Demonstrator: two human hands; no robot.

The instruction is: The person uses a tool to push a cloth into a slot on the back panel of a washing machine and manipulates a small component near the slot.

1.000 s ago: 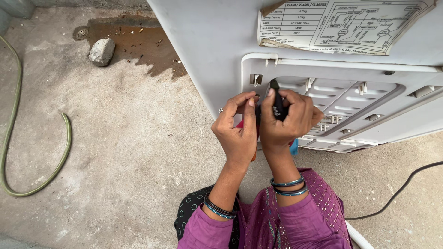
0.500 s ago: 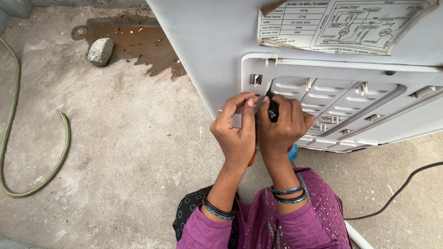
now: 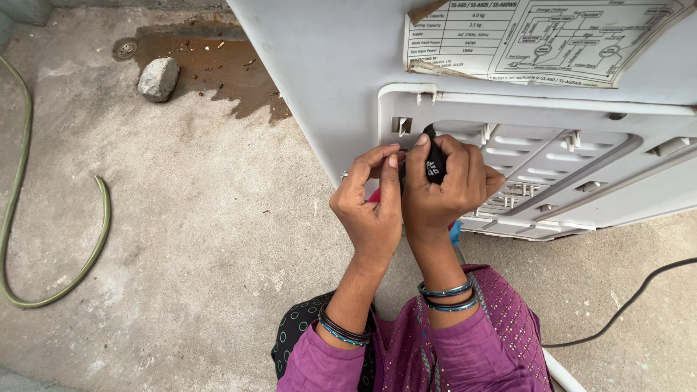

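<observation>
Fingers (image 3: 435,156) of the right hand (image 3: 444,190) wrap tight around a black tool handle (image 3: 434,161), whose tip points up toward the near left corner of the white slatted back panel (image 3: 552,178). Just left of it, the left hand (image 3: 369,203) pinches its thumb and forefinger together at the same spot, by the handle's side; what they nip there is too small to tell. A ring sits on one of its fingers. The two hands touch along their inner edges.

Nearest in view are the purple sleeves (image 3: 465,356), with dark bangles (image 3: 341,330) on the left wrist and blue-grey ones on the right. A bit of red and a bit of blue show under the hands, mostly hidden.

To the right, a black cable (image 3: 632,301) curves across the concrete floor (image 3: 203,239). To the left, a green hose (image 3: 65,268) loops over the floor.

Farther off, above the panel, the white appliance body (image 3: 327,65) carries a curling paper label (image 3: 552,40) with a wiring diagram. On the far left lie a grey stone (image 3: 158,78), a wet brown patch (image 3: 218,62) and a small round drain (image 3: 125,49).
</observation>
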